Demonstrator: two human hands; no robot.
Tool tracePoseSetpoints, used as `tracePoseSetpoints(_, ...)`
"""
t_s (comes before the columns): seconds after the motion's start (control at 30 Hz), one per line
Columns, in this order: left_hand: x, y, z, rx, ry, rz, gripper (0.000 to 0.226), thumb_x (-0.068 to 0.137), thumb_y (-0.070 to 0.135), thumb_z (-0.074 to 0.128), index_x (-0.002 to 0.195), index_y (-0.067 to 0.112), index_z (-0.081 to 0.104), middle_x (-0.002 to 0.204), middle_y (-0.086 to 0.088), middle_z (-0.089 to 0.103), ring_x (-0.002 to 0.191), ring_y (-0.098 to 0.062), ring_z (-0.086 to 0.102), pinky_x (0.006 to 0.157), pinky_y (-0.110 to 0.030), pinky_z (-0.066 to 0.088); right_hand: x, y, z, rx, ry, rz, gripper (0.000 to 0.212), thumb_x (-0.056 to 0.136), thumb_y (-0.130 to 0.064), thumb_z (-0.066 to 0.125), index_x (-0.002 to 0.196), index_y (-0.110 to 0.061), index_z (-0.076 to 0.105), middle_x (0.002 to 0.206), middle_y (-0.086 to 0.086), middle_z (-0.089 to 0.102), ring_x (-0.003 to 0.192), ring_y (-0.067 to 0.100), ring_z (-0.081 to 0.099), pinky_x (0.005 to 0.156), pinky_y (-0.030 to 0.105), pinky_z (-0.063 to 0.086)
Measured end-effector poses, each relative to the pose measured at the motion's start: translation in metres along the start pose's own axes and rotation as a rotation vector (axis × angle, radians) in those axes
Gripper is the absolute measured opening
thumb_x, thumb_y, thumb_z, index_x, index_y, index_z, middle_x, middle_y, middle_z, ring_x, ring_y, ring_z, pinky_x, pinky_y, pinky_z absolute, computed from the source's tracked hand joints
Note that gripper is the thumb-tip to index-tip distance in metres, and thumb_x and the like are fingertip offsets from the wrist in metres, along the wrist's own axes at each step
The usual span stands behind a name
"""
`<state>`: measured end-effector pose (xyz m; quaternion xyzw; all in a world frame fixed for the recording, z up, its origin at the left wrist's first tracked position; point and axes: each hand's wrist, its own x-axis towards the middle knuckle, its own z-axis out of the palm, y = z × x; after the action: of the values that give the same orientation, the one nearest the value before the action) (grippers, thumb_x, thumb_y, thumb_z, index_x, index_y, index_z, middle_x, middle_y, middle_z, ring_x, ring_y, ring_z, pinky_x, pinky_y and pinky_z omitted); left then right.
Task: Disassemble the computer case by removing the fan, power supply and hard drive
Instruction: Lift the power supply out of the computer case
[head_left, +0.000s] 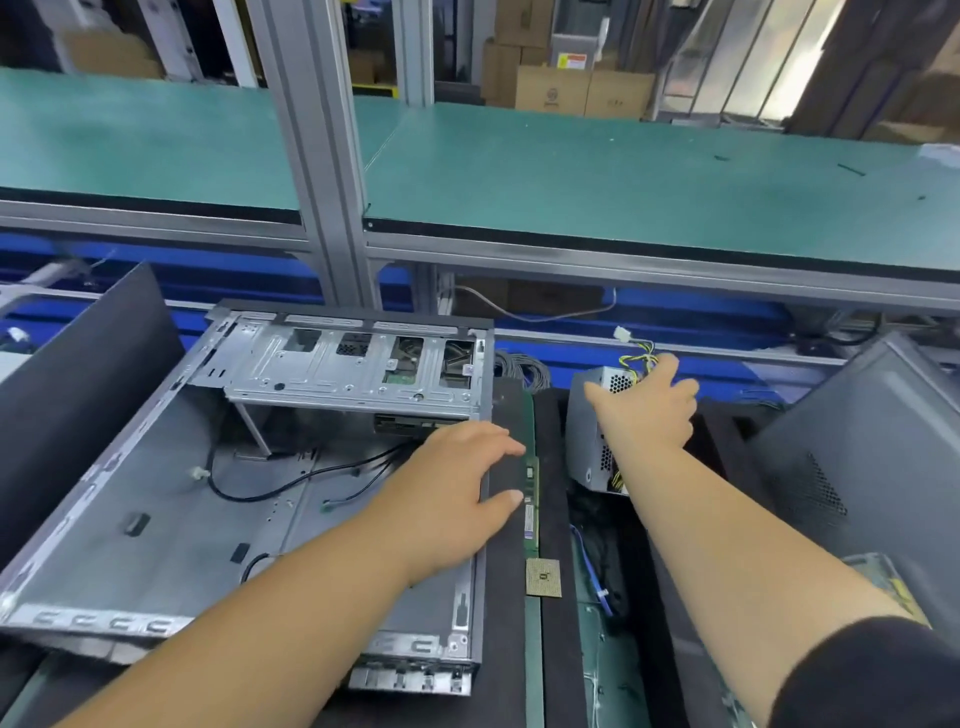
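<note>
The open grey computer case (156, 519) lies on its side at the left, with loose black cables on its floor. A metal drive cage (353, 364) spans its far end, and a black drive (410, 423) sits under the cage. My left hand (457, 478) rests on the case's right wall, fingers straight and thumb spread. The grey power supply (587, 447) stands outside the case to the right, its yellow and black cables (641, 356) sticking up. My right hand (649, 405) grips the power supply's top from above, fingers curled over its far edge by the cables. No fan is visible.
A green memory stick (531, 467) and a square processor chip (543, 578) lie on the black strip between case and power supply. A black side panel (78, 389) leans at the left. Another dark case (857, 467) stands at the right. A green-topped shelf (623, 176) runs overhead.
</note>
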<state>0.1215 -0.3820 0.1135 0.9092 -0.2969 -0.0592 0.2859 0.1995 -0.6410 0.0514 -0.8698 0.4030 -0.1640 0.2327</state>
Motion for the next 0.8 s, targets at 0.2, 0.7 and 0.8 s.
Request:
tracePoseSetpoints(0.2, -0.001, 0.002, 0.000, -0.009, 0.006, 0.013, 0.044, 0.092, 0.043, 0.056, 0.135, 0.041, 0.046, 0.142, 0.025, 0.036, 0.133, 0.002, 0.025, 0.103, -0.017, 0.016, -0.016, 0.025, 0.031, -0.009, -0.024, 0.017, 0.087, 0.064, -0.060, 0.078, 0.128, -0.023, 0.032, 0.117, 0.015, 0.044, 0.107, 0.037, 0.049, 0.077, 0.044, 0.042)
tracePoseSetpoints(0.7, -0.004, 0.012, -0.001, -0.012, -0.019, 0.027, 0.044, 0.093, 0.041, 0.056, 0.137, 0.038, 0.047, 0.143, 0.021, 0.037, 0.133, -0.004, 0.026, 0.103, -0.018, 0.018, -0.045, 0.058, 0.010, -0.217, -0.310, 0.093, 0.089, 0.061, -0.059, 0.071, 0.132, -0.021, 0.031, 0.126, 0.015, 0.038, 0.116, 0.035, 0.043, 0.085, 0.046, 0.043)
tracePoseSetpoints(0.8, -0.007, 0.013, 0.000, -0.006, -0.024, 0.039, 0.044, 0.094, 0.040, 0.055, 0.137, 0.037, 0.047, 0.144, 0.020, 0.037, 0.135, -0.005, 0.025, 0.106, -0.020, 0.018, -0.055, 0.068, 0.003, -0.233, -0.316, 0.075, 0.088, 0.060, -0.059, 0.069, 0.131, -0.022, 0.031, 0.126, 0.014, 0.038, 0.114, 0.035, 0.044, 0.083, 0.044, 0.042)
